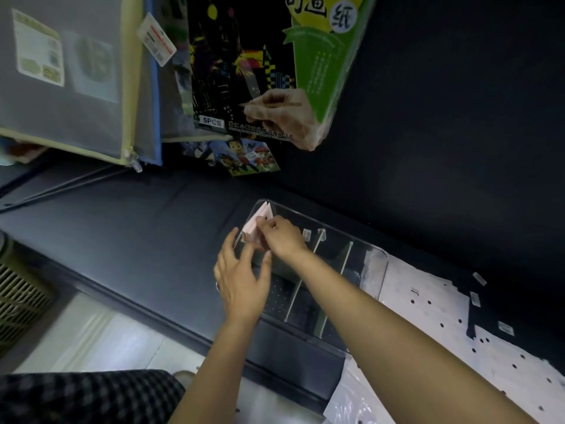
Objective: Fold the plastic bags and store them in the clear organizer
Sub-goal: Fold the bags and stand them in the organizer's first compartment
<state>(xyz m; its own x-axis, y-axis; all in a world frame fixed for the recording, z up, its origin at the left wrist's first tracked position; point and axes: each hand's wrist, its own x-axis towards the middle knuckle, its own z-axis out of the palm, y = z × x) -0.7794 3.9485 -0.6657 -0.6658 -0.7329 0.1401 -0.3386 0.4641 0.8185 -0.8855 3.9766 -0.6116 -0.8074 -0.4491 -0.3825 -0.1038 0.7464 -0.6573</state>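
Observation:
A clear organizer [377, 264] with thin white dividers lies on the dark table. Folded pink-white plastic bags [258, 223] stand upright in its far left compartment. My right hand [282, 235] reaches over the organizer and its curled fingers pinch the folded bags at their top edge. My left hand [241, 278] hovers at the organizer's near left corner, fingers straight and spread, fingertips touching the clear wall beside the bags. Flat white plastic bags [434, 328] with punched black holes lie spread on the table to the right of the organizer.
Hanging zip pouches [76, 81] and a scratch-art paper pack [260, 71] dangle over the table's far left. A mesh basket [21, 301] stands at the left edge. A checkered cloth [91, 396] fills the near left corner.

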